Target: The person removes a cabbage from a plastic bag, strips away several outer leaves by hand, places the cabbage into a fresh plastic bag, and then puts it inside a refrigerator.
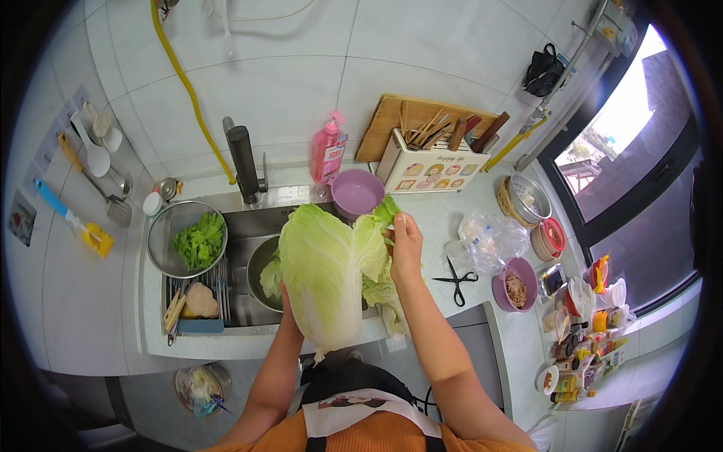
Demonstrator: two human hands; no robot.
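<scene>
A large head of napa cabbage (325, 277) is held up over the front edge of the sink (237, 226). My left hand (291, 311) supports it from its left side, with most of the fingers hidden behind the leaves. Pinched in my right hand (405, 243) is the green top of an outer leaf (373, 243) on the cabbage's right side. Behind the cabbage, a metal bowl (257, 277) in the sink has leaf pieces at its rim. More loose leaves (390, 299) lie at the counter edge below my right hand.
Left of the faucet (244, 164), a strainer (155, 254) holds green leaves. A purple bowl (357, 195) and a pink soap bottle (329, 150) stand behind the sink. Black scissors (458, 281), a plastic bag (494, 234) and a bowl of minced food (515, 285) are on the right counter.
</scene>
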